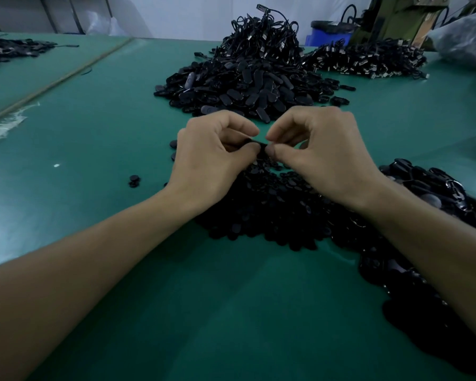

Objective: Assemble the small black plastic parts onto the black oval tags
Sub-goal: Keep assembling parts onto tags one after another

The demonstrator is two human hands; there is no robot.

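The left hand [212, 160] and right hand [322, 158] meet fingertip to fingertip, both pinching one black piece [260, 146], probably mating part to tag. I cannot tell which is which. They work over the heap of small black parts [272, 213], with the oval tag pile [245, 89] just beyond, so reaches are short. The green surface [94, 133] lies open toward its left edge; another dark heap [423, 188] crowds the right.

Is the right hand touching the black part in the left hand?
Touching: head view shows the right hand pinching one end of the black part, the left hand the other.
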